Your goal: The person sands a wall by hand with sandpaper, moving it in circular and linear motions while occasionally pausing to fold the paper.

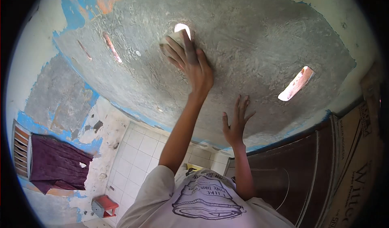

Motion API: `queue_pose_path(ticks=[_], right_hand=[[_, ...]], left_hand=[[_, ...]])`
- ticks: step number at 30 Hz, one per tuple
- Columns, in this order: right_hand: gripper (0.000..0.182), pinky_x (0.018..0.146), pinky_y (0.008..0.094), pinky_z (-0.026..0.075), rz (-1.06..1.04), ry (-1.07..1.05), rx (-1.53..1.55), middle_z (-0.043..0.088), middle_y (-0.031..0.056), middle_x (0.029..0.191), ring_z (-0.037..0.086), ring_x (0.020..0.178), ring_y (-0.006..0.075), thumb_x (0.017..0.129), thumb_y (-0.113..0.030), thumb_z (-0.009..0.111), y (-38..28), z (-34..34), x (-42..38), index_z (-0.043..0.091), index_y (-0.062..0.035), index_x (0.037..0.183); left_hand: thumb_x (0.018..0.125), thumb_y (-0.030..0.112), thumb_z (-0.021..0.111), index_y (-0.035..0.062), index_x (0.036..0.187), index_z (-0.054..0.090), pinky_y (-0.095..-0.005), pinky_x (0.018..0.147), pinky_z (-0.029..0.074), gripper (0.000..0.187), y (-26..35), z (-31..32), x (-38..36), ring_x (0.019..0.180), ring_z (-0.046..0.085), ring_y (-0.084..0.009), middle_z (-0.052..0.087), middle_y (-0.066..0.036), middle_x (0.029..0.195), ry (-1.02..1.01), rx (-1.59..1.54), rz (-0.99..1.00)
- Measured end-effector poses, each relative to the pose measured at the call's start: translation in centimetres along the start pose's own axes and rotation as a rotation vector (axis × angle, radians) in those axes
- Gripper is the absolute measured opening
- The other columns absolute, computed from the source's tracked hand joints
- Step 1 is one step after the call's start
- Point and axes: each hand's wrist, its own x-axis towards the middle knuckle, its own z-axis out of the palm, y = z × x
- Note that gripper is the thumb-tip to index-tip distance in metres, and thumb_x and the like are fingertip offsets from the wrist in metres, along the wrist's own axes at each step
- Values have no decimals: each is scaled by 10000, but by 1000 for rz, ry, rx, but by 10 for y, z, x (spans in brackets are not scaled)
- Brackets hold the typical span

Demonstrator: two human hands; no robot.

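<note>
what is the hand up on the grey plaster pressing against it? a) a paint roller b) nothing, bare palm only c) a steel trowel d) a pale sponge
d: the left hand lies flat over a pale sponge held against the grey plastered wall, while the right hand is spread bare against the wall lower down.

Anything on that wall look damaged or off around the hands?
Yes. The blue paint has peeled off around the grey plaster patch, and open slots pierce the wall. The left hand presses a pale sponge there.
</note>
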Motion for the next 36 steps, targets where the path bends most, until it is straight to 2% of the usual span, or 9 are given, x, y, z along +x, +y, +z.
queue_pose_path(ticks=[6,9,15,17,21,26,29,33,36], right_hand=[[697,1145,719,-145,-27,0,-1,93,226,1707,93,1578,413,1061,-358,457,5,-7,-7,196,-78,1644],[669,1152,710,-137,-31,50,59,114,217,1707,88,1584,390,1072,-349,436,13,-16,-8,217,-68,1638],[651,1170,707,-83,114,114,121,81,181,1721,53,1588,371,1102,-359,378,18,-13,-21,172,-68,1647],[642,1174,704,-75,132,141,142,76,174,1723,52,1589,367,1106,-352,367,14,-10,-21,168,-70,1648],[633,1179,704,-59,130,151,161,72,166,1725,46,1590,362,1111,-351,356,13,-8,-20,164,-80,1650],[633,1182,704,-48,130,131,159,68,157,1727,44,1590,357,1112,-368,351,17,-8,-22,165,-95,1652],[631,1185,701,-45,147,106,158,65,153,1728,44,1591,353,1114,-376,345,18,-12,-27,165,-102,1653],[630,1184,699,-47,154,132,177,75,173,1723,44,1591,362,1111,-372,341,16,-6,-24,177,-87,1649],[637,1187,691,-48,160,163,194,68,182,1722,30,1591,369,1111,-383,325,13,-2,-24,171,-79,1648]], left_hand=[[1114,333,306,130,1651,191,-661,1205,-51,586,-55,44,-239,1537,-101,-527,-54,-306,1683,-283,-160,-135],[1115,332,305,138,1650,204,-675,1198,-52,578,-41,36,-232,1532,-116,-535,-55,-300,1686,-294,-204,-274],[1096,549,216,124,1659,44,-629,1212,-111,726,0,-6,-26,1543,-175,-458,-124,-252,1691,-142,-140,-52],[1110,480,237,159,1660,114,-667,1195,-93,648,0,-8,-14,1534,-126,-512,-82,-273,1691,-102,-119,-3],[1094,556,200,138,1661,23,-618,1218,-92,726,-46,10,-95,1546,-181,-446,-136,-249,1691,-167,1,-34],[1097,551,233,201,1667,32,-676,1193,-54,699,-64,19,-211,1546,-165,-463,-119,-261,1692,-231,-178,-590],[1078,607,211,200,1666,110,-692,1179,-74,723,-63,15,-133,1550,-152,-461,-106,-267,1692,25,-136,-311],[1103,528,218,228,1666,132,-653,1203,-69,643,-30,-10,1,1560,-77,-469,-49,-264,1698,54,-99,52],[1110,493,236,239,1666,125,-637,1218,-49,621,-36,-7,10,1560,-48,-476,-34,-253,1702,58,-61,174]])
